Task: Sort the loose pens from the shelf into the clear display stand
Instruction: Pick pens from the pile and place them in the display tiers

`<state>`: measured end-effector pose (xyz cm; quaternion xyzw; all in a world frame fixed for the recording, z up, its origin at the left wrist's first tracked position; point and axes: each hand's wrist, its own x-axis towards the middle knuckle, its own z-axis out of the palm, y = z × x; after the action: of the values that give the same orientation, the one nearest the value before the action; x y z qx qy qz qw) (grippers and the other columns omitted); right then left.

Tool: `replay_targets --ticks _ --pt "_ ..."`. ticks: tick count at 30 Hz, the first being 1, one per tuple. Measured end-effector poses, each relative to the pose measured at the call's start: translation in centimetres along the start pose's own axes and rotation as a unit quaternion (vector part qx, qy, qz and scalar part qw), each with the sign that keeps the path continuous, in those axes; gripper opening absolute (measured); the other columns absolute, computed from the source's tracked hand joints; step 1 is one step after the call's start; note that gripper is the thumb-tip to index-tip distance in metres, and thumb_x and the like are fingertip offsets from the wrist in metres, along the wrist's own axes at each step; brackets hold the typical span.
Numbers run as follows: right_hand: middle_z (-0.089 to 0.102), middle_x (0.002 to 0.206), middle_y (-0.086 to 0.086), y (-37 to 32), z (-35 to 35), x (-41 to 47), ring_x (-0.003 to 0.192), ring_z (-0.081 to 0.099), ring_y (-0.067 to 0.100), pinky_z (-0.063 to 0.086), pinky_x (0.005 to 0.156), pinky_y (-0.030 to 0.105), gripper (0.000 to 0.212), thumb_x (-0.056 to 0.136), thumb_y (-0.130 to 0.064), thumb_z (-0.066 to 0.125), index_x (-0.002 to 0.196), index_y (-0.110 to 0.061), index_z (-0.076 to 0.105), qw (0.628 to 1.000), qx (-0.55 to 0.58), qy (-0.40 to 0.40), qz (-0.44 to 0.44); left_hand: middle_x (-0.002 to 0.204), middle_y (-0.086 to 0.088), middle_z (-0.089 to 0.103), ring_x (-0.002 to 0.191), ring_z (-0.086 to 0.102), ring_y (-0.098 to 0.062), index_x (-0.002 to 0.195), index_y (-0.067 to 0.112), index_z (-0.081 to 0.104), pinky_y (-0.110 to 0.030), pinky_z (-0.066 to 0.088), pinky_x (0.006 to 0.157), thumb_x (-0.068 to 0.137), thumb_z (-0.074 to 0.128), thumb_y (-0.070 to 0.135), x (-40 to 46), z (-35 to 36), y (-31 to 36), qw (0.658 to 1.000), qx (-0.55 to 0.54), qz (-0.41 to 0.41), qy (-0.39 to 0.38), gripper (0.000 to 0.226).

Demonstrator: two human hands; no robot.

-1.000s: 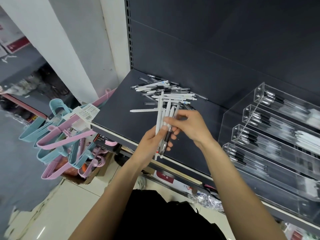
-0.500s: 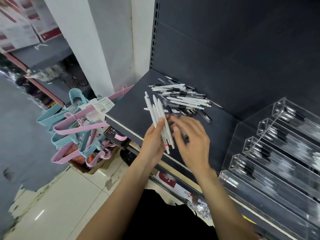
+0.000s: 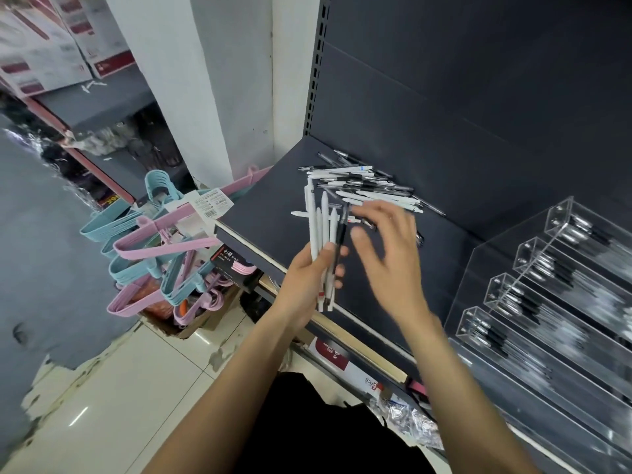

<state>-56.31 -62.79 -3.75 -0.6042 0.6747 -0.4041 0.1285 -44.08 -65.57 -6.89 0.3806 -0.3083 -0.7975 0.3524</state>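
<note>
My left hand [image 3: 313, 268] grips a bundle of pens [image 3: 324, 230], several white ones and one black, held upright over the shelf's front edge. My right hand [image 3: 393, 254] hovers just right of the bundle with its fingers spread and blurred; it holds nothing that I can see. A pile of loose pens [image 3: 362, 188], white and black, lies on the dark shelf [image 3: 270, 210] behind both hands. The clear display stand [image 3: 533, 302] sits at the right, its stepped slots holding black-and-clear pens.
Pink and blue plastic hangers [image 3: 154, 254] hang in a bunch left of the shelf's corner, with a barcode tag. A white pillar [image 3: 205, 80] rises behind them. Boxes and packets sit under the shelf, above a tiled floor [image 3: 119, 388].
My right hand has lifted from the bundle's lower end and moved up and right, towards the loose pile. The bundle in my left hand has tilted more upright. The camera has shifted left.
</note>
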Motion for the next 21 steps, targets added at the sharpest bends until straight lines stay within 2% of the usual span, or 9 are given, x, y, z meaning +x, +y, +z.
replay_targets --ticks 2,4,6,8,10,12,14,18,21 --pt "0.048 0.117 -0.005 -0.1 -0.2 2.9 0.117 0.037 0.012 0.024 0.091 0.009 0.032 0.092 -0.039 0.054 0.119 -0.023 0.060 0.997 -0.030 -0.039 0.056 0.078 0.005 0.061 0.059 0.051 -0.006 0.110 0.010 0.055 -0.019 0.046 0.053 0.101 0.042 0.020 -0.6 -0.7 0.0 0.997 0.079 -0.001 -0.027 0.019" --pt "0.047 0.114 -0.005 0.1 0.1 5.4 0.115 0.033 0.011 0.023 0.088 0.013 0.030 0.088 -0.044 0.059 0.113 -0.027 0.064 0.986 -0.037 -0.124 0.106 0.075 0.006 0.061 0.059 0.050 -0.006 0.109 0.010 0.055 -0.019 0.046 0.055 0.101 0.043 0.023 -1.1 -1.1 0.0 0.990 0.134 -0.011 -0.054 0.020" --pt "0.051 0.105 -0.003 0.1 0.6 6.9 0.107 0.038 0.009 0.028 0.086 0.019 0.017 0.086 -0.043 0.062 0.097 -0.031 0.068 0.967 0.010 -0.212 0.139 0.080 0.005 0.061 0.061 0.051 -0.006 0.111 0.012 0.055 -0.020 0.046 0.057 0.101 0.043 0.024 -1.5 -1.4 0.0 0.985 0.154 -0.016 -0.072 0.020" --pt "0.059 0.091 0.005 -0.4 0.6 7.5 0.085 0.048 0.006 0.036 0.074 0.020 0.013 0.087 -0.034 0.065 0.088 -0.022 0.071 0.955 0.094 -0.237 0.148 0.084 0.005 0.063 0.062 0.052 -0.006 0.114 0.014 0.054 -0.020 0.046 0.059 0.101 0.043 0.024 -1.6 -1.6 0.0 0.984 0.162 -0.016 -0.074 0.020" --pt "0.059 0.077 0.015 -1.2 -0.3 7.7 0.069 0.045 0.008 0.035 0.063 0.023 0.010 0.088 -0.024 0.063 0.086 -0.018 0.071 0.958 0.178 -0.156 0.161 0.082 0.008 0.063 0.062 0.052 -0.005 0.117 0.012 0.054 -0.019 0.046 0.060 0.101 0.042 0.024 -1.7 -1.9 -0.1 0.983 0.172 -0.019 -0.064 0.023" --pt "0.056 0.063 0.004 -2.0 -1.8 7.3 0.058 0.042 0.010 0.032 0.052 0.023 0.012 0.092 -0.017 0.057 0.086 -0.019 0.067 0.949 0.261 -0.041 0.174 0.074 0.013 0.063 0.060 0.052 -0.003 0.118 0.009 0.054 -0.018 0.047 0.059 0.102 0.040 0.023 -1.6 -2.0 -0.2 0.985 0.170 -0.021 -0.033 0.026" --pt "0.061 0.060 -0.003 -2.8 -2.7 5.7 0.053 0.046 0.010 0.033 0.047 0.020 0.013 0.093 -0.013 0.053 0.087 -0.022 0.060 0.944 0.277 0.035 0.173 0.078 0.011 0.066 0.061 0.054 -0.004 0.121 0.012 0.053 -0.019 0.048 0.059 0.102 0.041 0.022 -1.3 -2.0 -0.4 0.993 0.119 -0.020 0.012 0.025" --pt "0.068 0.072 -0.005 -3.4 -0.6 -0.8 0.053 0.054 0.007 0.044 0.054 0.026 0.014 0.093 -0.021 0.050 0.099 -0.029 0.040 0.987 0.070 0.100 0.105 0.083 0.006 0.068 0.066 0.056 -0.008 0.112 0.018 0.057 -0.022 0.048 0.061 0.101 0.043 0.019 -0.2 -0.9 -0.6 0.998 0.007 -0.004 0.062 0.018" --pt "0.067 0.076 -0.006 -2.2 1.8 -3.9 0.056 0.055 0.009 0.045 0.051 0.025 0.012 0.094 -0.026 0.046 0.105 -0.024 0.043 0.987 -0.100 0.122 0.017 0.075 0.005 0.067 0.066 0.059 -0.010 0.102 0.016 0.059 -0.022 0.050 0.060 0.101 0.042 0.015 0.4 0.8 -0.5 0.996 -0.061 0.003 0.067 0.018"
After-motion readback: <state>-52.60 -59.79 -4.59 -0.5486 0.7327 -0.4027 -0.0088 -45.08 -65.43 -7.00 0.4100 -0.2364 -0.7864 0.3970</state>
